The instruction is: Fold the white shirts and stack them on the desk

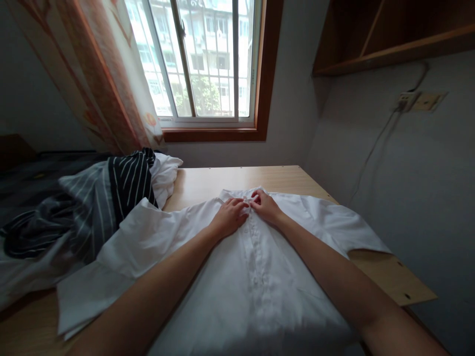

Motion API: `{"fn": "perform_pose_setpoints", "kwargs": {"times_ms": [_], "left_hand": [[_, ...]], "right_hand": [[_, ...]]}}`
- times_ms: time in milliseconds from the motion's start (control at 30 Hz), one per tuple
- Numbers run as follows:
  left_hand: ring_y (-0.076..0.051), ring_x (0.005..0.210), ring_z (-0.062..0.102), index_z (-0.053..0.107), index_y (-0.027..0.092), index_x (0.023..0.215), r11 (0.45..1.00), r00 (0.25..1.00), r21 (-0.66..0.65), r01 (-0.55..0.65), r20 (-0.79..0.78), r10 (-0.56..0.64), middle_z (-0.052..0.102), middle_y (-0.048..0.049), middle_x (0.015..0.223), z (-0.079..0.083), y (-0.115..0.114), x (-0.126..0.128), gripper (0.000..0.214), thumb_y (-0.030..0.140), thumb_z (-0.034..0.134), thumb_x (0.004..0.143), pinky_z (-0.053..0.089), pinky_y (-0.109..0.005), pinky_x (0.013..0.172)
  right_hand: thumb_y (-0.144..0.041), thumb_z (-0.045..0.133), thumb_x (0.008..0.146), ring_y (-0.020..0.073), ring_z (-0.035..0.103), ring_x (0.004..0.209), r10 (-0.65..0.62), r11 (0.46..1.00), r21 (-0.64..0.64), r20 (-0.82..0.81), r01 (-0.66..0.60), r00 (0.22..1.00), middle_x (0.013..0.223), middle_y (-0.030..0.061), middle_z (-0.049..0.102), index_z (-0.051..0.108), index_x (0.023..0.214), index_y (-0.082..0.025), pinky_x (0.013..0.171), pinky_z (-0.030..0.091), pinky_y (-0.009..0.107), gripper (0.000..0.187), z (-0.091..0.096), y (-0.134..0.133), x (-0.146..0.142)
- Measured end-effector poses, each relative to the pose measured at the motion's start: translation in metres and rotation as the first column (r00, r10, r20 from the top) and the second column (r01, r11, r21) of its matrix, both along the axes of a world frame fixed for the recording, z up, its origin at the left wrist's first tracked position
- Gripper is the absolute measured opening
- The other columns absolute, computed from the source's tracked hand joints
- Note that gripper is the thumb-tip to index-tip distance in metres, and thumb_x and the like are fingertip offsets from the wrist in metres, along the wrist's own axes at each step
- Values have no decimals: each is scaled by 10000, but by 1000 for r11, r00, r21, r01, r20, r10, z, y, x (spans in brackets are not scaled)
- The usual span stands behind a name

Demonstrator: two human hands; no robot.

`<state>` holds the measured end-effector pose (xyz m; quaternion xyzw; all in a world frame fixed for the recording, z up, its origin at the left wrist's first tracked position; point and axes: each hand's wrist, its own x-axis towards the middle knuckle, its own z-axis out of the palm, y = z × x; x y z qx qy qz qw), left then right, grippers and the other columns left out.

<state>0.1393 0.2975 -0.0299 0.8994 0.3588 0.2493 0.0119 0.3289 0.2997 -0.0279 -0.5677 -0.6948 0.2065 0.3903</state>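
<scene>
A white button-up shirt [289, 277] lies spread front side up, its collar toward the window and its short sleeves out to both sides. My left hand [232, 216] rests on the upper front, its fingertips bent at the button strip just below the collar. Beside it, my right hand [265, 206] pinches the shirt's front edge near the collar with thumb and fingers. The fingertips of both hands nearly meet there. Any button between them is too small to make out.
Wooden tabletop [230, 175] shows behind the shirt and at right. Crumpled striped dark clothes [129, 183] and white cloth [165, 173] are heaped at left. A window [208, 59] with a patterned curtain [100, 69] stands behind. A cord [367, 158] hangs from a wall socket [406, 101] below a shelf [393, 49].
</scene>
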Motion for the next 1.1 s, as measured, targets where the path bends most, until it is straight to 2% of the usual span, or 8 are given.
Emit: {"fn": "perform_pose_setpoints", "kwargs": {"times_ms": [67, 167, 333, 600, 700, 833, 900, 1100], "left_hand": [[-276, 1191, 559, 648, 215, 1187, 1000, 1000, -8, 0, 0, 0, 623, -100, 1282, 1, 0, 0, 324, 273, 618, 870, 435, -469, 1065], [-271, 1177, 567, 644, 195, 1208, 1000, 1000, -8, 26, -1, -26, 644, -102, 1256, 4, -2, 1, 337, 249, 593, 880, 428, -458, 1072], [-268, 1156, 571, 666, 207, 1190, 999, 999, -10, 42, -13, -43, 667, -85, 1218, 6, -2, 1, 326, 223, 577, 877, 432, -453, 1066], [-278, 1197, 549, 639, 232, 1266, 998, 999, -53, 24, -37, -26, 635, -88, 1281, 9, -2, 0, 380, 238, 557, 895, 422, -481, 1075], [-273, 1200, 548, 625, 254, 1285, 998, 999, -53, 19, -36, -21, 630, -80, 1287, 9, -3, 0, 397, 240, 555, 895, 415, -486, 1083], [-263, 1208, 537, 589, 241, 1320, 999, 999, -36, 5, -32, -6, 610, -86, 1303, 7, -4, 0, 423, 238, 534, 901, 409, -472, 1093], [-267, 1182, 542, 604, 206, 1291, 1000, 999, -5, -25, -22, 25, 618, -100, 1266, 6, -4, 0, 404, 219, 525, 894, 428, -458, 1073], [-280, 1082, 547, 663, 123, 1157, 996, 995, 43, -81, -54, 83, 644, -133, 1094, 7, -4, 1, 320, 172, 480, 899, 466, -438, 1011]], "right_hand": [[-232, 593, 825, 128, 598, 668, 31, 999, -8, 12, -31, 999, 737, 1, 663, 630, 889, -172, 648, 433, 230, 95, 4, -1, 1], [-320, 626, 822, 125, 579, 653, 65, 997, -35, 49, -64, 997, 693, 8, 660, 638, 745, -164, 626, 415, 225, 175, 11, -2, 4], [-452, 707, 756, 118, 571, 587, 89, 989, -122, -8, -90, 996, 601, -3, 650, 658, 713, -158, 567, 397, 213, 301, 13, 1, 9], [-453, 748, 720, 115, 588, 559, 140, 964, -198, -193, -178, 971, 592, 8, 661, 651, 683, -148, 552, 418, 208, 322, 7, 5, 16], [-384, 729, 725, 108, 560, 531, 159, 957, -206, -222, -206, 962, 566, -3, 640, 660, 661, -145, 539, 408, 209, 257, 8, 4, 16], [-198, 655, 696, 106, 543, 533, 114, 972, -185, -169, -146, 979, 539, -25, 617, 676, 654, -147, 537, 385, 203, 69, 6, 5, 15], [-158, 632, 675, 108, 544, 557, 83, 985, -141, -120, -100, 989, 555, -26, 626, 678, 642, -150, 551, 381, 202, 57, 5, 5, 14], [-221, 599, 740, 135, 592, 619, 29, 999, -26, -136, -32, 990, 632, 4, 656, 662, 668, -159, 607, 425, 225, 114, 10, 1, 9]]}}
